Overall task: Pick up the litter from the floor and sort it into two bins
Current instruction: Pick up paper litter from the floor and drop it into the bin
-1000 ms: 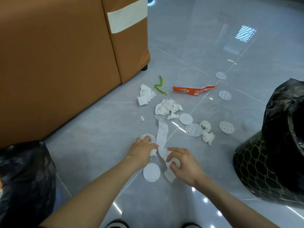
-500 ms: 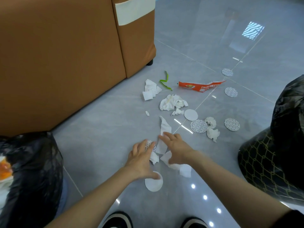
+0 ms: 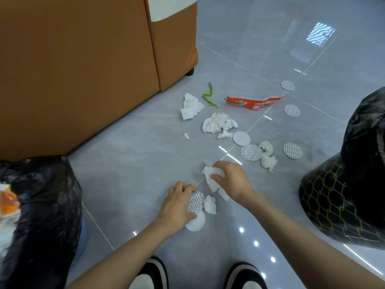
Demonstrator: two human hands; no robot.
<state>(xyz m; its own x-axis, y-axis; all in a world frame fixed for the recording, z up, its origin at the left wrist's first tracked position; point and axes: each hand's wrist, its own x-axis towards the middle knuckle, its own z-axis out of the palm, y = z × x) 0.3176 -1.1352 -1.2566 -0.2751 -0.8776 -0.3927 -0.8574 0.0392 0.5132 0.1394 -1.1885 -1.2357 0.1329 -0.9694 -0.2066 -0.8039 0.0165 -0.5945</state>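
While both arms reach down from the bottom of the frame towards the grey tiled floor point(image 3: 135, 163), the right hand point(image 3: 233, 180) sits a little above centre, knuckles up, its fingers curled round a bunched white tissue strip point(image 3: 211, 180) whose loose end trails down beneath the palm. The left hand point(image 3: 179, 205) lies just below and to the left of it. Its fingers bend over the upper edge of a printed round disc point(image 3: 195, 202) and the thumb presses near the disc's lower edge, so the disc is pinched between them. A plain white disc point(image 3: 196, 223) lies on the floor partly under that thumb, and a small tissue wad point(image 3: 210, 204) touches the printed disc's right side.

More litter is scattered above the hands: a crumpled tissue point(image 3: 216, 123), a folded tissue point(image 3: 190, 106), a green strip point(image 3: 209, 97), an orange wrapper point(image 3: 252, 101), two small wads point(image 3: 268, 161) and several more discs point(image 3: 251, 152) towards the right. A bin lined with a black bag point(image 3: 41, 205) stands at the lower left, with orange and white litter showing inside. A second bin point(image 3: 343, 195), black with a gold mesh pattern, stands at the right edge. A brown sofa point(image 3: 83, 69) fills the upper left, and the toes of two shoes point(image 3: 150, 276) show at the bottom edge.
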